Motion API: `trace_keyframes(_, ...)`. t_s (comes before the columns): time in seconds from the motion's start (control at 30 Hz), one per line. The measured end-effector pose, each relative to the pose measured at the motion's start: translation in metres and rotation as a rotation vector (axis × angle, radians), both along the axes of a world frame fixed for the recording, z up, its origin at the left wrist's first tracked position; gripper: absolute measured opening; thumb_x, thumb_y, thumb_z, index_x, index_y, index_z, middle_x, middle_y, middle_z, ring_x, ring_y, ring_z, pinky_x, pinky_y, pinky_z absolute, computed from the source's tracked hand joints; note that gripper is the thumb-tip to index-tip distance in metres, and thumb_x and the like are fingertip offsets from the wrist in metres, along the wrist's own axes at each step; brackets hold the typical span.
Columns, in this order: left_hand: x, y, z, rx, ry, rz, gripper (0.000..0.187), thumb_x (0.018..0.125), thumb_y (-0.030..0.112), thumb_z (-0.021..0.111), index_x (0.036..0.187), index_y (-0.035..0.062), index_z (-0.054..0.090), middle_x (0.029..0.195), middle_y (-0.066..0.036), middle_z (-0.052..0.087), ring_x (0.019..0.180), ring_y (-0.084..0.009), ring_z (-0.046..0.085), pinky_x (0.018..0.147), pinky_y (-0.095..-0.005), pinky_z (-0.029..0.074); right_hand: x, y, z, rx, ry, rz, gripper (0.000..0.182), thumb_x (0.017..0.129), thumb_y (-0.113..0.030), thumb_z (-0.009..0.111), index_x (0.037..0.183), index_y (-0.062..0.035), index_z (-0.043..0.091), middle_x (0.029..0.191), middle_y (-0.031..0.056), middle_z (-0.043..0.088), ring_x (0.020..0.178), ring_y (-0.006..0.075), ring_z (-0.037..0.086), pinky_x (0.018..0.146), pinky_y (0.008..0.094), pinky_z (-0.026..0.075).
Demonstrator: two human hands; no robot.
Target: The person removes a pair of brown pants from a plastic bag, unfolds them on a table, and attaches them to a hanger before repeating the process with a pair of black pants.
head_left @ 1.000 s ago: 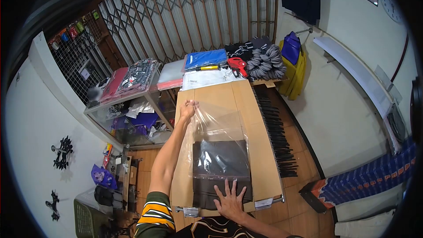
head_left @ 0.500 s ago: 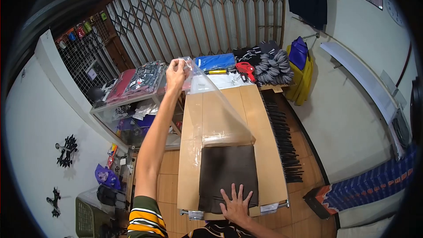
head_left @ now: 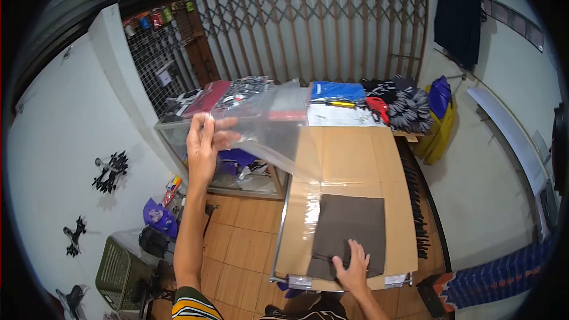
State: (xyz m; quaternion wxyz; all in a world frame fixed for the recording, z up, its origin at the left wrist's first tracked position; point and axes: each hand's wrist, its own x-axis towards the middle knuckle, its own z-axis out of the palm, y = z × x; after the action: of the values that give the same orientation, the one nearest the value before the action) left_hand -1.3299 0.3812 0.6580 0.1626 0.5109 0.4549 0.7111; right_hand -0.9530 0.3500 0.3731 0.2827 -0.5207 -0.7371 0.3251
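Cardboard-topped table [head_left: 355,154] stands before a folding metal gate [head_left: 332,18]; left hand [head_left: 204,145] pinches a clear plastic bag [head_left: 269,121] raised beside its fingers; right hand [head_left: 354,269], fingers spread, presses a folded brown garment [head_left: 352,225] beneath them.

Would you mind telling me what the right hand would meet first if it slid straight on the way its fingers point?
The right hand lies flat on the folded dark brown cloth, fingers pointing up the table. Going on, it would cross more cloth, then likely bare brown cardboard tabletop.
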Motion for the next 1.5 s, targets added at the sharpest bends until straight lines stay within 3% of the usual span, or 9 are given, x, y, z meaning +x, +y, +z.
trace_keyframes(0.03, -0.011, -0.027, -0.007, 0.007, -0.001, -0.007, 0.017, 0.112, 0.027, 0.041, 0.108, 0.012, 0.047, 0.11, -0.02, 0.071, 0.081, -0.0196, 0.073, 0.066, -0.0232, 0.052, -0.011, 0.001, 0.007, 0.091, 0.068, 0.018, 0.072, 0.087, -0.023, 0.075, 0.147, 0.0008, 0.044, 0.147, 0.0287, 0.048, 0.143, 0.0406, 0.042, 0.12, 0.0518, 0.028)
trace_keyframes(0.17, -0.044, -0.136, -0.031, -0.014, -0.01, 0.002, 0.017, 0.112, 0.027, 0.04, 0.109, 0.0111, 0.046, 0.102, -0.02, 0.071, 0.075, -0.0202, 0.072, 0.064, -0.0246, 0.053, -0.09, -0.007, 0.049, 0.084, 0.55, 0.113, 0.069, 0.086, -0.019, 0.078, 0.144, 0.0034, 0.047, 0.141, 0.0263, 0.056, 0.133, 0.0377, 0.054, 0.114, 0.0416, 0.04)
trace_keyframes(0.23, -0.059, -0.184, -0.047, -0.071, 0.0, 0.0, 0.019, 0.112, 0.029, 0.041, 0.109, 0.0105, 0.045, 0.102, -0.02, 0.072, 0.075, -0.0209, 0.072, 0.065, -0.0267, 0.054, -0.14, -0.016, 0.058, 0.029, 0.616, 0.227, 0.067, 0.095, -0.022, 0.069, 0.15, 0.003, 0.039, 0.144, 0.022, 0.055, 0.137, 0.0302, 0.051, 0.115, 0.0397, 0.036)
trace_keyframes(0.3, -0.075, -0.227, -0.067, -0.131, -0.03, 0.0, 0.019, 0.112, 0.029, 0.041, 0.109, 0.0101, 0.045, 0.102, -0.02, 0.072, 0.075, -0.0214, 0.072, 0.066, -0.0281, 0.055, -0.187, -0.026, 0.061, -0.387, 0.74, 0.438, 0.065, 0.101, -0.032, 0.062, 0.152, 0.0014, 0.038, 0.136, 0.0212, 0.062, 0.132, 0.028, 0.056, 0.114, 0.038, 0.037)
trace_keyframes(0.43, -0.119, -0.295, -0.118, -0.144, -0.129, 0.037, 0.019, 0.111, 0.026, 0.043, 0.107, 0.0078, 0.046, 0.105, -0.017, 0.073, 0.079, -0.0219, 0.074, 0.071, -0.0314, 0.058, -0.259, -0.06, 0.01, -1.258, 0.888, 0.788, 0.056, 0.105, -0.032, 0.059, 0.146, 0.0023, 0.044, 0.123, 0.0192, 0.068, 0.102, 0.0202, 0.07, 0.088, 0.0307, 0.057)
trace_keyframes(0.57, -0.153, -0.345, -0.155, -0.166, -0.144, 0.192, 0.018, 0.11, 0.021, 0.046, 0.102, 0.005, 0.051, 0.092, -0.006, 0.067, 0.072, -0.0079, 0.06, 0.068, -0.0258, 0.053, -0.294, -0.107, -0.024, -1.402, 1.045, 0.534, 0.038, 0.096, -0.016, 0.072, 0.128, 0.0002, 0.06, 0.101, 0.0117, 0.071, 0.077, 0.0145, 0.068, 0.066, 0.0243, 0.056)
trace_keyframes(0.7, -0.166, -0.369, -0.159, -0.225, -0.136, 0.267, 0.018, 0.11, 0.019, 0.048, 0.1, 0.0043, 0.052, 0.092, -0.005, 0.068, 0.073, -0.0081, 0.062, 0.067, -0.0239, 0.05, -0.298, -0.129, 0.015, -1.015, 0.979, 0.293, 0.018, 0.092, -0.015, 0.076, 0.104, -0.0037, 0.068, 0.084, 0.0034, 0.069, 0.065, 0.0108, 0.063, 0.06, 0.0237, 0.051)
trace_keyframes(0.93, -0.208, -0.346, -0.164, -0.254, -0.079, 0.336, 0.02, 0.11, 0.02, 0.049, 0.104, 0.0022, 0.054, 0.098, -0.012, 0.074, 0.077, -0.0152, 0.072, 0.065, -0.0244, 0.05, -0.313, -0.102, 0.055, -0.429, 0.899, 0.33, 0.011, 0.098, -0.012, 0.07, 0.101, -0.0007, 0.069, 0.082, 0.0079, 0.073, 0.068, 0.0113, 0.068, 0.063, 0.024, 0.053)
trace_keyframes(1.5, -0.355, -0.164, -0.174, -0.276, -0.064, 0.152, 0.017, 0.105, 0.017, 0.059, 0.106, 0.0004, 0.063, 0.089, -0.006, 0.074, 0.075, -0.0133, 0.072, 0.063, -0.0233, 0.05, -0.414, 0.025, 0.108, -0.157, 0.839, 0.121, 0.023, 0.105, -0.022, 0.059, 0.105, -0.0016, 0.07, 0.082, 0.0104, 0.074, 0.065, 0.0148, 0.071, 0.058, 0.0276, 0.058)
